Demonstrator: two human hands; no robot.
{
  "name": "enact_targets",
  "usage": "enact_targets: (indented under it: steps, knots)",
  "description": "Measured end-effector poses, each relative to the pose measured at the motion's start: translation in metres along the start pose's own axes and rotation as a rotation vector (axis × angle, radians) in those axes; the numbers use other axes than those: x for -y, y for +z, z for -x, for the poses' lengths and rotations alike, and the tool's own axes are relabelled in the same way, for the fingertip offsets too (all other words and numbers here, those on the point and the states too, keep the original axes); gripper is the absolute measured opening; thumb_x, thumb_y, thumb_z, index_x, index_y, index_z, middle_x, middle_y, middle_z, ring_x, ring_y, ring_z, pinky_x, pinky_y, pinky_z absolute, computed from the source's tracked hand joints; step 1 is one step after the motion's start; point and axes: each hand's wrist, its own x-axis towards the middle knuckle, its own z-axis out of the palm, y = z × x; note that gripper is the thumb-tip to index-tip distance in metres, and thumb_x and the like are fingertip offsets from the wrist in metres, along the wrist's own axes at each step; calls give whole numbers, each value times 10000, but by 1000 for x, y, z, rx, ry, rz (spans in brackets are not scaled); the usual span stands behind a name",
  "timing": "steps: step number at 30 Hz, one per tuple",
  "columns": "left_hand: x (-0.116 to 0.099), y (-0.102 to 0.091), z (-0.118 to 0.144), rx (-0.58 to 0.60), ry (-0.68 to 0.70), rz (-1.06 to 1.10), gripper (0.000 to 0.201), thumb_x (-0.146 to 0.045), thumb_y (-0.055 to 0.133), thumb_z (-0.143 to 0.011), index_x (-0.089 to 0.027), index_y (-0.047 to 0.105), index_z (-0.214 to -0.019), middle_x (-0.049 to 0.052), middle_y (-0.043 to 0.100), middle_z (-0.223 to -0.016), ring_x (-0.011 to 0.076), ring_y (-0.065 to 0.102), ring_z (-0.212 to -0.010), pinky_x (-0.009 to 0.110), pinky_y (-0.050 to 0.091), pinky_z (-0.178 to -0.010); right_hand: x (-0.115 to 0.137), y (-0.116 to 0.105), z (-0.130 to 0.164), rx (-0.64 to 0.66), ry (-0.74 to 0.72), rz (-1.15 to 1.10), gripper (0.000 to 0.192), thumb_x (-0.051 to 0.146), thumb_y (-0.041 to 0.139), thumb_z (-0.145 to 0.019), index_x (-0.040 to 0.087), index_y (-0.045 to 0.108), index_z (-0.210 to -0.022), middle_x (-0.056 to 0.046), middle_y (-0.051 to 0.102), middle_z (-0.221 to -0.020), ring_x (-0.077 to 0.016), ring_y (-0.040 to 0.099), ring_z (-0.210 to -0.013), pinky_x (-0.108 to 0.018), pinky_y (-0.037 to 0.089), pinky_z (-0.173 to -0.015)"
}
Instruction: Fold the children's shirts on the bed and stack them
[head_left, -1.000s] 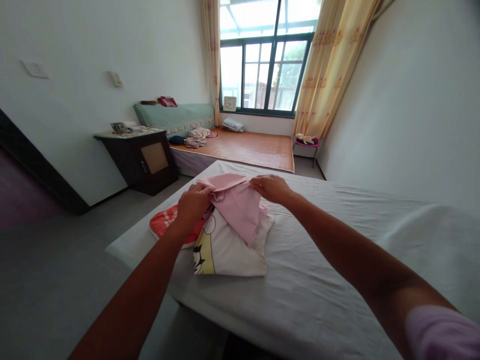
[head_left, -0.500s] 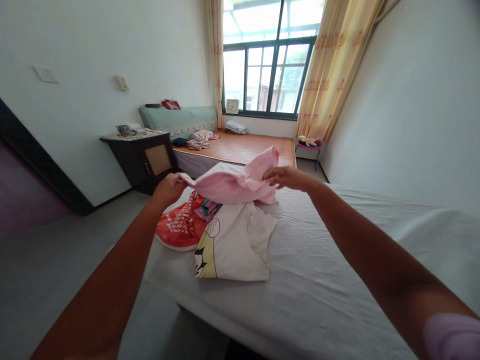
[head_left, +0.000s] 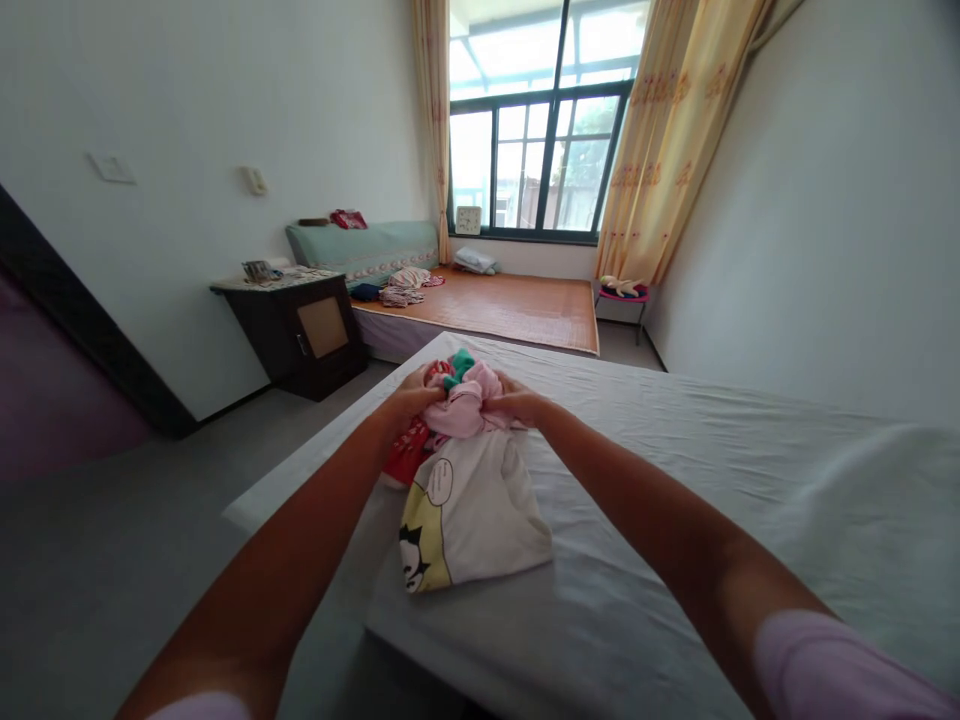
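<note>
A bunched pink garment (head_left: 461,412) is squeezed between my two hands at the far part of the pile. My left hand (head_left: 414,392) is closed on its left side, against red and green cloth. On its right side my right hand (head_left: 516,400) grips the pink fabric, fingers partly hidden in the folds. A green piece of cloth (head_left: 460,366) pokes up between the hands. Under my left wrist lies a red garment (head_left: 405,452) with white lettering. Nearer to me a white T-shirt (head_left: 487,515) with a yellow and black cartoon print lies folded.
The clothes lie on a bed with a pale sheet (head_left: 675,480), its near edge in front of me. Beyond is another bed with a brown mat (head_left: 517,305). A dark cabinet (head_left: 300,340) stands at left, a small stool (head_left: 624,292) below the curtain.
Both hands have come together and lowered, bunching the pink garment that was stretched between them. The red garment is gathered in and the white T-shirt has shifted slightly.
</note>
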Motion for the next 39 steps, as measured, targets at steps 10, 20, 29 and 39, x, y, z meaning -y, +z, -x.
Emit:
enact_targets:
  steps: [10,20,29,39]
  knots:
    - [-25,-66,27,10,359,3,552,-318,833,-565,-182,630,-1059,80,667,-1071,246,640,-969,372,519,-852,36,-79,45,-71,-402,256,580,379,743,-700,244,531,-1223,-58,575,-1269,-230,555,-1121,-381,469,-946]
    - [50,-117,74,-66,79,-570,362,-531,637,-679,-197,716,-797,80,697,-882,269,650,-872,375,525,-800,-31,-150,72,-591,-84,706,199,248,535,-781,186,691,-887,-64,713,-875,-186,649,-760,-358,510,-767]
    - [9,-16,65,263,455,-826,298,-430,588,-824,-209,685,-998,81,678,-1060,247,585,-1015,360,440,-918,8,-25,38,-69,-349,1080,294,379,611,-824,237,689,-1070,-61,710,-1007,-228,624,-944,-319,453,-782]
    - [10,-44,96,604,231,-721,130,-361,685,-739,-234,717,-743,25,676,-775,209,597,-808,287,444,-763,66,-98,16,-294,-353,797,361,487,548,-841,192,631,-651,-8,590,-608,-156,523,-607,-267,379,-587]
